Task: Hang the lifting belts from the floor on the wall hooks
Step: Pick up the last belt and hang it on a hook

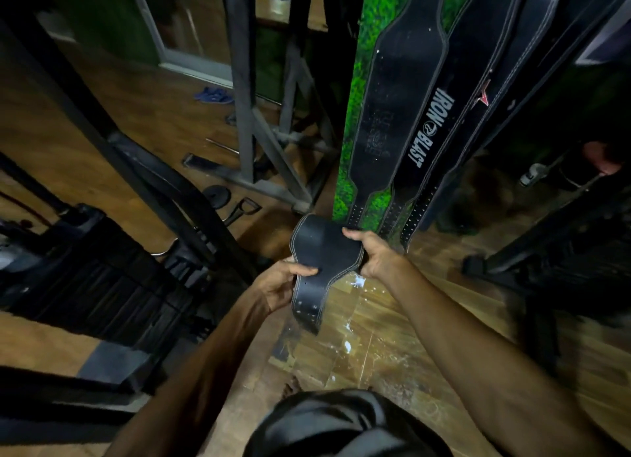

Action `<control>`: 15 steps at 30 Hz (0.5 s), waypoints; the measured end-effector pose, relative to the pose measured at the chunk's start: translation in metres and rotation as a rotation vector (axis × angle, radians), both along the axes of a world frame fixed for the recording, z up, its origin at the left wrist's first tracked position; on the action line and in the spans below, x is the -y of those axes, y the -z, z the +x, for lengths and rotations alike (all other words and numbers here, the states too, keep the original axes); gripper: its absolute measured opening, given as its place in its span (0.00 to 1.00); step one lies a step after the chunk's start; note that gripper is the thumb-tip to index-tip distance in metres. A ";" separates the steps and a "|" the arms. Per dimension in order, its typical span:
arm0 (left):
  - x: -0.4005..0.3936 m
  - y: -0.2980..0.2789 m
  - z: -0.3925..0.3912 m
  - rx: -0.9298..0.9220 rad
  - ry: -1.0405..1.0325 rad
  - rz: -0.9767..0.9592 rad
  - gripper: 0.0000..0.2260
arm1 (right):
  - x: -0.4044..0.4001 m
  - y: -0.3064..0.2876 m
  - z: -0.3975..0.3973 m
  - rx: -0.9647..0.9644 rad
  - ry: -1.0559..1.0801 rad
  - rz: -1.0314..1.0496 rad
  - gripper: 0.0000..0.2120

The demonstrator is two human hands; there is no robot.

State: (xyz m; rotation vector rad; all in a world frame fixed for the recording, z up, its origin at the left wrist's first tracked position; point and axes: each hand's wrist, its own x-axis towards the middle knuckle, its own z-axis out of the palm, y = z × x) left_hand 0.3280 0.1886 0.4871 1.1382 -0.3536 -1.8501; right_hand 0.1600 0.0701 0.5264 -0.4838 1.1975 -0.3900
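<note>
I hold a black leather lifting belt (322,251) with white stitching in both hands above the wooden floor. My left hand (278,284) grips its narrow strap part near the holes. My right hand (374,253) grips the wide part's right edge. The belt is folded over, with its strap end hanging down. Ahead, several black belts hang against a green wall (368,81): a wide one (396,108) and one marked IRON BLAST (432,129). The hooks are out of view.
A grey metal rack frame (246,115) stands ahead on the left. A black weight machine (102,269) fills the left side. Another dark machine (563,251) stands on the right. Blue slippers (213,95) and a small weight plate (216,197) lie on the wooden floor (375,347).
</note>
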 end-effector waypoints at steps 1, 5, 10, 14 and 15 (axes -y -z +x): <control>-0.003 -0.002 0.005 -0.004 0.007 0.012 0.15 | 0.000 0.001 0.004 0.006 -0.006 -0.013 0.06; -0.008 0.000 0.021 -0.055 -0.113 0.098 0.13 | 0.007 0.008 0.005 0.077 -0.035 -0.065 0.04; 0.023 -0.032 0.023 -0.055 -0.238 0.034 0.10 | 0.019 -0.002 -0.002 0.186 -0.115 -0.177 0.10; 0.064 -0.074 0.021 0.067 -0.122 -0.020 0.14 | 0.028 -0.018 -0.015 0.193 -0.250 -0.256 0.16; 0.070 -0.082 0.022 0.121 -0.078 -0.032 0.17 | 0.031 -0.021 -0.018 0.180 -0.280 -0.269 0.16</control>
